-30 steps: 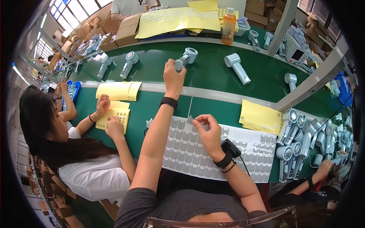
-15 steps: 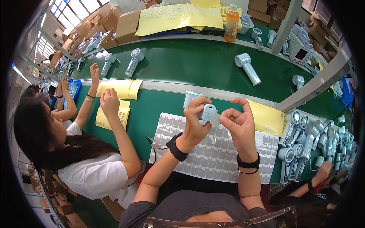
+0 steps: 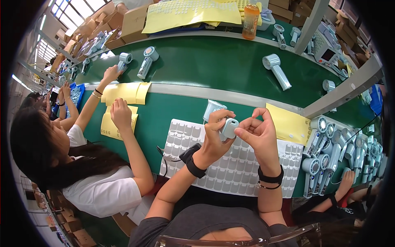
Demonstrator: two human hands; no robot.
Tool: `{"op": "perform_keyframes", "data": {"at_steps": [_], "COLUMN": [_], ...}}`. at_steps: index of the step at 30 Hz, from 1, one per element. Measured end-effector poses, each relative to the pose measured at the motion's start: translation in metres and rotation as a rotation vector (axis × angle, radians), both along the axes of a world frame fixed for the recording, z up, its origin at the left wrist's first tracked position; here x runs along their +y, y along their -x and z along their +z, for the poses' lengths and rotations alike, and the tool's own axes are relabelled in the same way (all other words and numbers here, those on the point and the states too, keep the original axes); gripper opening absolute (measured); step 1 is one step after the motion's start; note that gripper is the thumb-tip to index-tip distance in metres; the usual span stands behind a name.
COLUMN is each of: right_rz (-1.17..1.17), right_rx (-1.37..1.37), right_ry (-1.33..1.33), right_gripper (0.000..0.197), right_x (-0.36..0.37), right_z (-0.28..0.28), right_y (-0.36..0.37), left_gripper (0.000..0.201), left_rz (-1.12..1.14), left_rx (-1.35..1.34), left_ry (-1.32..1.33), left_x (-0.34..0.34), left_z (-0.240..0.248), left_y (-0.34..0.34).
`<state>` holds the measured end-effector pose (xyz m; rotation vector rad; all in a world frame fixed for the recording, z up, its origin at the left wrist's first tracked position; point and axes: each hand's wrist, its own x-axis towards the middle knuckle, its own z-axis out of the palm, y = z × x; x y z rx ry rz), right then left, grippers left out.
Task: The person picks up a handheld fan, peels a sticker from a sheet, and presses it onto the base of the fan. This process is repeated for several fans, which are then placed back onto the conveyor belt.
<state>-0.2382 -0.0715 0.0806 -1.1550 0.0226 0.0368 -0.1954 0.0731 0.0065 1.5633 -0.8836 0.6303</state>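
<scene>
A light blue handheld fan [image 3: 230, 128] is in my left hand [image 3: 213, 142], its fingers wrapped round the handle. The handle's end, with a small dark slot, faces me, while the fan head lies beyond my fingers. My right hand [image 3: 262, 138] is closed in a pinch, thumb and fingertips touching the right edge of that end. Whatever sits between those fingertips is hidden. Beneath both hands a white sheet of grey stickers [image 3: 224, 173] lies on the green table.
Finished-looking fans [image 3: 311, 165] crowd together on the right. A yellow sheet [image 3: 284, 123] lies beside them. Across the green belt [image 3: 205, 61] several fans lie spread out. A co-worker [image 3: 103, 181] sits at left, reaching to a fan. An orange bottle [image 3: 250, 22] stands behind.
The grey sticker in my right fingers no longer shows, and those fingers now meet the fan's end. My left hand has turned the fan slightly. The co-worker's hand has reached a fan on the belt.
</scene>
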Motion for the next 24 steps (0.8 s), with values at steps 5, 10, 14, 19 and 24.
{"op": "perform_keyframes", "data": {"at_steps": [5, 10, 14, 19, 24], "right_rz": [-0.001, 0.001, -0.009, -0.021, -0.189], "right_rx": [0.024, 0.021, 0.013, 0.008, -0.123], "right_ry": [0.004, 0.026, 0.05, 0.126, 0.379], "right_gripper": [0.047, 0.046, 0.046, 0.046, 0.043], "right_x": [0.0, -0.001, 0.0, 0.002, 0.008], "right_z": [0.002, 0.003, 0.003, 0.007, 0.006], "right_y": [0.0, 0.0, 0.001, 0.005, 0.004], "left_gripper": [0.081, 0.08, 0.078, 0.076, 0.072], "left_rz": [0.015, 0.038, 0.04, 0.06, 0.06], "left_rx": [-0.01, -0.01, -0.002, -0.033, -0.041], "left_ry": [-0.006, -0.013, -0.02, -0.037, -0.024], "left_x": [0.0, -0.001, 0.0, 0.0, -0.002], "left_z": [0.004, 0.004, 0.003, 0.007, 0.016], "left_y": [0.001, 0.002, 0.003, 0.006, 0.001]}}
